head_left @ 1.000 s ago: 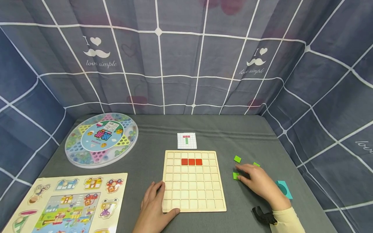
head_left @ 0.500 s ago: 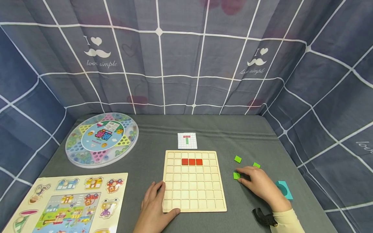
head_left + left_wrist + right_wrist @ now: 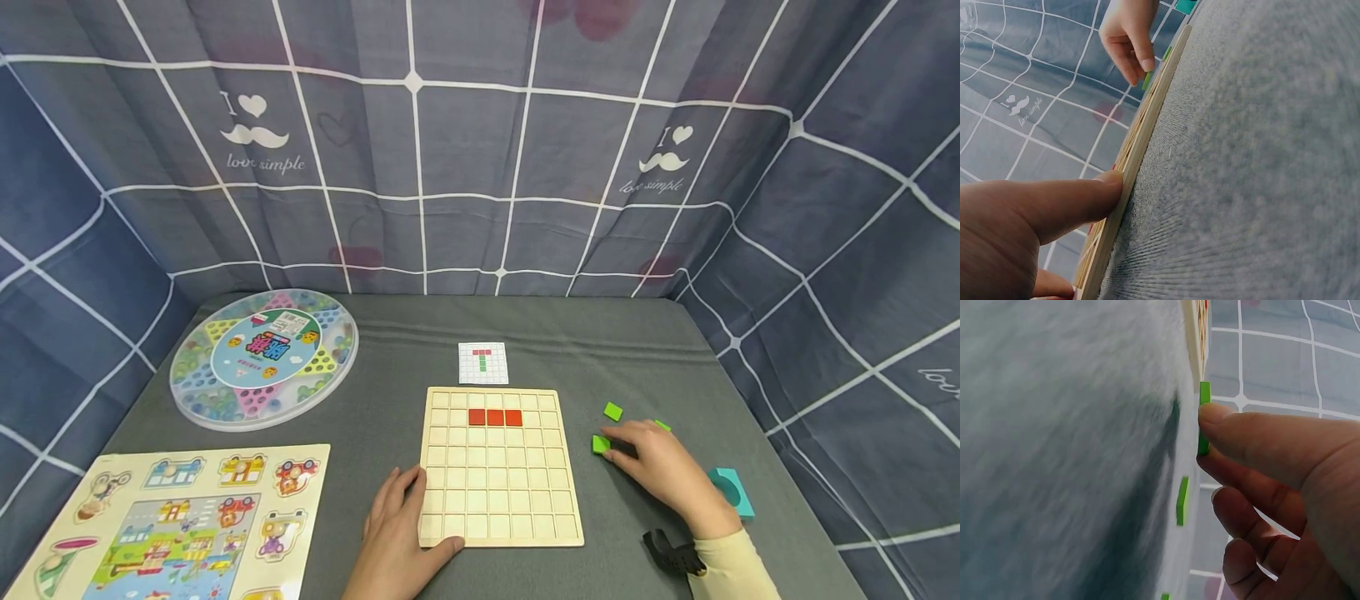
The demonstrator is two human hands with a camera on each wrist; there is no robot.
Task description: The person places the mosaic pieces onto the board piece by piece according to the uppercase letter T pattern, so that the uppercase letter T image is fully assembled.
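Note:
My right hand (image 3: 663, 468) pinches a small green square tile (image 3: 600, 445) between thumb and fingers, right of the board. In the right wrist view this tile (image 3: 1204, 389) is held on edge, above the cloth. Two more green tiles lie close by, one green tile (image 3: 612, 412) beyond the fingers and another partly behind the hand. The wooden grid board (image 3: 517, 504) has three red tiles (image 3: 495, 417) in a row near its top. My left hand (image 3: 401, 537) rests at the board's lower left corner, fingers along the left side and thumb (image 3: 1100, 194) against the near edge.
A printed card (image 3: 483, 364) with a red and green T lies behind the board. At left are a round marble game box (image 3: 262, 358) and a picture puzzle board (image 3: 307, 500). A teal piece (image 3: 741, 492) sits beside the right wrist. Patterned curtains surround the table.
The right hand has taken hold of the nearest green tile and moved it slightly left and away from the body. My left hand stays where it was on the board.

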